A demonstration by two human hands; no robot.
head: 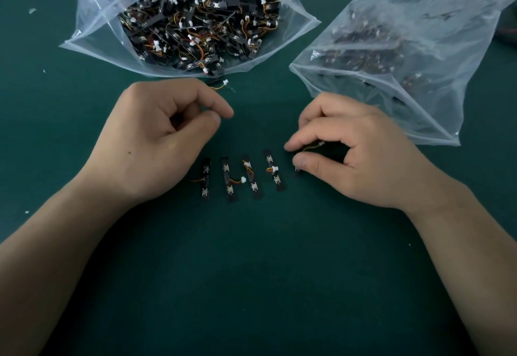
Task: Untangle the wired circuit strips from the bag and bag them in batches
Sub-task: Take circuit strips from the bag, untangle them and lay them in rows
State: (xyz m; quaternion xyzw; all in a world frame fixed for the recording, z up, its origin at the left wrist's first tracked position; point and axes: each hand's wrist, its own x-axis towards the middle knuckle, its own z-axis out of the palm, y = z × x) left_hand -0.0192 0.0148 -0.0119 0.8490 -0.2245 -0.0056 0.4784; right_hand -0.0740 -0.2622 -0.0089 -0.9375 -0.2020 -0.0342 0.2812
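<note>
- Open bag (92,19) of tangled circuit strips (195,25), upper left.
- Left hand (156,137): fingers curled; whether it holds anything cannot be told.
- Four strips (253,186) in a row on the mat (251,271).
- Right hand (349,154): pinches a fifth strip (312,147) beside them.
- Second bag (419,47), filled, far right.

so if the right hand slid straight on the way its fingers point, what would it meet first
Probably the rightmost laid-out strip, just left of the right hand, which pinches another wired strip. Depth is unclear, so it might pass above.
</note>
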